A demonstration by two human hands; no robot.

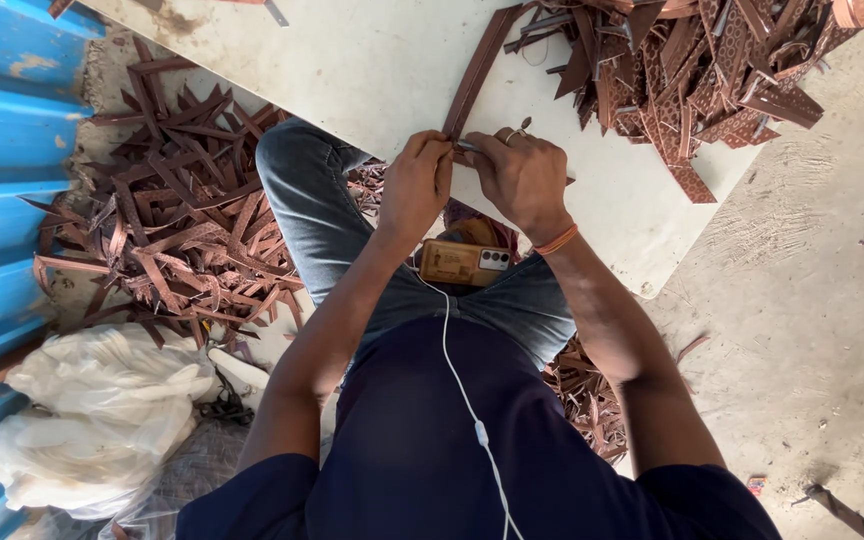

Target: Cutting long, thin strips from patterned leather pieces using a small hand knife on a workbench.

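Brown leather strips heaped about a white board, a person bent over it at work.

The white board (372, 70) rests across the person's knees over a dusty concrete floor (802, 300), with a blue corrugated wall (2, 150) to the left and white plastic sacks (102, 410) beneath it. A pile of cut strips (712, 60) covers the board's far end; more scraps (182, 230) litter the ground. One long brown strip (477, 70) runs down the board to its near edge, where both hands meet it. The left hand (414, 185) is closed, pinching the strip's end; the right hand (524, 180), just beside it, is clamped on a small metal tool (469, 147) touching that same end.
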